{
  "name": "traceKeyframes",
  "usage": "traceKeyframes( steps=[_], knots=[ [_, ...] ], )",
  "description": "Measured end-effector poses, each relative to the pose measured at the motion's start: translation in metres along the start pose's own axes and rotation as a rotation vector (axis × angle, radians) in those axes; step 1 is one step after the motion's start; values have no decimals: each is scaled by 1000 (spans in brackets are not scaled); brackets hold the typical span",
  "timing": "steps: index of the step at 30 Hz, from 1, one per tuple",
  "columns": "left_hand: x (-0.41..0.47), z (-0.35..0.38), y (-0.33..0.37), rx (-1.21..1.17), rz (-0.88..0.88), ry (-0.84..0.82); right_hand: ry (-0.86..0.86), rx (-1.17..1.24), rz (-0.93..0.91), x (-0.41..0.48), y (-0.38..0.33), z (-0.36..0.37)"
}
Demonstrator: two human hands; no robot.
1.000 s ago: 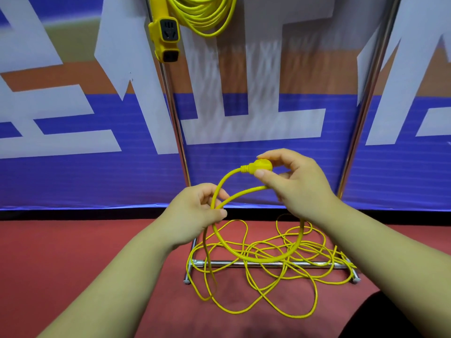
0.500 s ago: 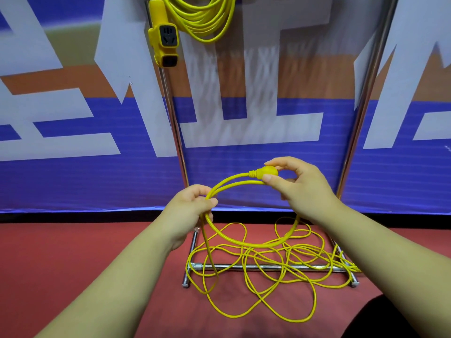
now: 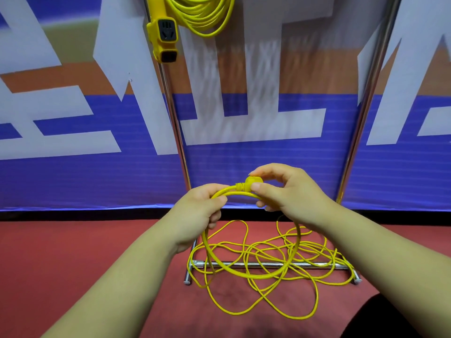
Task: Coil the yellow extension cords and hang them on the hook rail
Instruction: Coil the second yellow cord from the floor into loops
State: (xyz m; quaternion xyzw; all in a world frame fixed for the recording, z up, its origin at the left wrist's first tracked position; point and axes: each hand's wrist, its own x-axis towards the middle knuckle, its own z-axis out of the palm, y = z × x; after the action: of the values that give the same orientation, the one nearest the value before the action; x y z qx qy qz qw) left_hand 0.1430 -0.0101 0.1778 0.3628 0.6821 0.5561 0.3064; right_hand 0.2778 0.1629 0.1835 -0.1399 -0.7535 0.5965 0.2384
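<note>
While both forearms are reaching forward from the bottom corners of the view, the left hand [image 3: 200, 211] is curling its fingers and thumb round the yellow cord [image 3: 229, 190] at the upper left of a single round loop, with the back of the hand facing the camera. The right hand [image 3: 290, 198] is sitting just beside it and slightly higher, pinching the yellow plug [image 3: 251, 182] between thumb and forefinger, its other fingers bending loosely beneath. The plug is lying roughly level, its long axis running left to right and its cord end pointing toward the left hand; the fingers are hiding its prongs. From the plug the cord is arching into the left hand, then hanging below the wrists as a near-circular loop whose lowest part is showing in front of the chrome base bar [image 3: 234, 264]. The rest of it is lying on the red floor [image 3: 73, 264] in a loose tangle of thin, smooth strands, draping over and around that bar. Two shiny metal poles [image 3: 172, 118] are rising in front of a blue, white and orange banner [image 3: 244, 167]. At the top edge a hanging coil [image 3: 205, 15] of another yellow cord is dangling in tidy loops, its blocky socket [image 3: 164, 37] pointing downward against the left pole
</note>
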Motion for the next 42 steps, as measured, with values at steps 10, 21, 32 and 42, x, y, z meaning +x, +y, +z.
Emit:
traceKeyframes(
  steps=[10,21,32,42],
  knots=[
    [-2,0,6,110,11,-9,-5,-184,-64,0,-4,0],
    [-6,-5,19,-136,23,-224,36,-61,-39,6,-6,-4],
    [2,-5,3,228,138,87,-103,-77,-16,6,-3,-10],
    [3,-10,7,-172,25,-15,-56,-137,-120,14,-1,-5]
  ],
)
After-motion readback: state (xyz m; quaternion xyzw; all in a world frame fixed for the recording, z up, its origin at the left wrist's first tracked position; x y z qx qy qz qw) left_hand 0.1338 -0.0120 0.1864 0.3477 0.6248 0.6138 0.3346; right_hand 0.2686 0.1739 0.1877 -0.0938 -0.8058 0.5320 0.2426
